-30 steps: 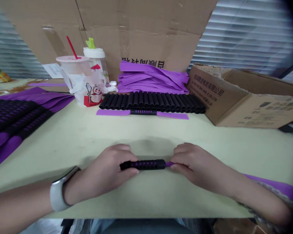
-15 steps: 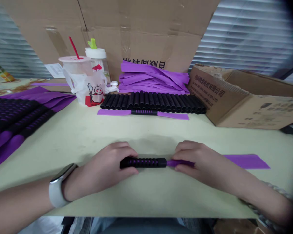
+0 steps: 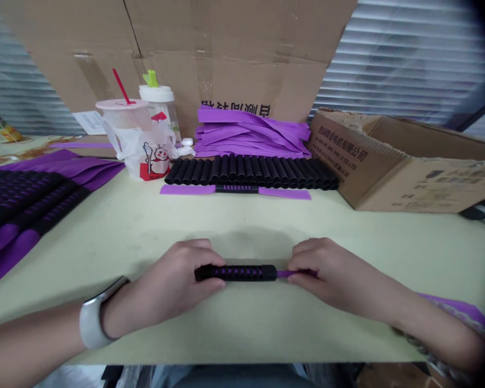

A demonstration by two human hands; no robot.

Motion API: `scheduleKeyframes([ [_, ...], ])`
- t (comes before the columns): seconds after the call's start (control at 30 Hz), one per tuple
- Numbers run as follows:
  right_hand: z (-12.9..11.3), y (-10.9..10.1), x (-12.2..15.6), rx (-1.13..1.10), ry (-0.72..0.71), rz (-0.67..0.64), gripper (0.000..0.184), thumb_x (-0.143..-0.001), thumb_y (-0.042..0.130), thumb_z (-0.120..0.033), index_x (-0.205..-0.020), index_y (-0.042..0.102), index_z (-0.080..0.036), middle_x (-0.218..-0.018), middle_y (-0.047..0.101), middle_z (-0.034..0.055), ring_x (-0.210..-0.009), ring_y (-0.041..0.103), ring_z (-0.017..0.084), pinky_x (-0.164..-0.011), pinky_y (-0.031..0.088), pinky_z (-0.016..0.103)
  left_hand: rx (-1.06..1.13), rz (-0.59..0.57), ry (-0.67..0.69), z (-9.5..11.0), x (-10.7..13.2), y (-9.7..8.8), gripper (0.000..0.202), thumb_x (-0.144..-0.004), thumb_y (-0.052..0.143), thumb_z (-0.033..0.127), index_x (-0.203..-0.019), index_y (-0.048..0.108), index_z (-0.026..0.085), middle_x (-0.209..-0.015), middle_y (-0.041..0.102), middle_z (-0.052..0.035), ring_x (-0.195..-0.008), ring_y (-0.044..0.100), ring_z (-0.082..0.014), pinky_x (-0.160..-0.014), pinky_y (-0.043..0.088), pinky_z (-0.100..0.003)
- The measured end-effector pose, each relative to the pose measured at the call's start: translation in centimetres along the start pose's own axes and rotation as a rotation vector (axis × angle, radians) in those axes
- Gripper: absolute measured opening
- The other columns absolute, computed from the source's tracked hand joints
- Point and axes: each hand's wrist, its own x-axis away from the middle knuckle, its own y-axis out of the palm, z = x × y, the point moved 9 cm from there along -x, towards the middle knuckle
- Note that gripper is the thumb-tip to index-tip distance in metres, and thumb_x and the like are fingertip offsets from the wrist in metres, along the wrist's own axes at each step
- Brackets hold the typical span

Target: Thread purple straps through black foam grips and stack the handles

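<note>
My left hand [image 3: 189, 272] grips the left end of a black slotted tube [image 3: 246, 272] between thumb and fingers, low over the tabletop. Purple material shows through the tube's slots. Out of its right end comes a narrow, bunched part of a purple strip [image 3: 283, 274]. My right hand [image 3: 313, 264] pinches that strip just beside the tube. The strip's far end shows behind my right wrist; its middle is hidden by my hand and forearm.
Black tubes [image 3: 250, 171] lie in a row before a pile of purple strips [image 3: 250, 132]. One strip threaded through a tube [image 3: 236, 188] lies in front. Assembled pieces [image 3: 44, 205] lie left. A drink cup [image 3: 131, 140], a bottle [image 3: 161, 102] and a cardboard box [image 3: 404, 161] stand behind.
The purple strip's free right end has shifted from lying flat on the table to behind my right wrist. Less purple shows at my right fingers. Both hands keep their grip nearly in place.
</note>
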Motion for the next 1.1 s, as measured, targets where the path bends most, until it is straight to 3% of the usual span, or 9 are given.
scheduleKeyframes([
  [0.37, 0.1, 0.0, -0.4, 0.007, 0.002, -0.029, 0.021, -0.089, 0.056, -0.01, -0.072, 0.066, -0.018, -0.069, 0.06, -0.0006, -0.066, 0.053, 0.013, -0.062, 0.036, 0.026, 0.01, 0.022, 0.062, 0.7, -0.2, -0.1, 0.013, -0.079, 0.064, 0.014, -0.086, 0.071, 0.022, -0.077, 0.062, 0.0012, -0.07, 0.059, -0.0115, -0.064, 0.044, -0.023],
  [0.57, 0.3, 0.1, -0.4, -0.071, -0.01, -0.073, 0.016, -0.09, 0.058, -0.011, -0.089, 0.069, -0.022, -0.081, 0.065, -0.0038, -0.074, 0.058, 0.011, -0.068, 0.039, 0.024, 0.034, 0.031, 0.052, 0.5, -0.2, 0.0, 0.015, -0.076, 0.065, 0.012, -0.085, 0.071, 0.022, -0.076, 0.061, 0.002, -0.068, 0.058, -0.0106, -0.063, 0.044, -0.022],
  [1.1, -0.8, 0.7, -1.3, 0.081, -0.087, 0.043, 0.024, -0.088, 0.054, -0.008, -0.066, 0.057, -0.016, -0.065, 0.054, -0.0009, -0.067, 0.049, 0.014, -0.066, 0.036, 0.028, 0.027, 0.021, 0.004, 0.3, -0.2, 0.2, 0.015, -0.076, 0.065, 0.014, -0.085, 0.071, 0.023, -0.076, 0.061, 0.0018, -0.068, 0.058, -0.0116, -0.062, 0.043, -0.024],
])
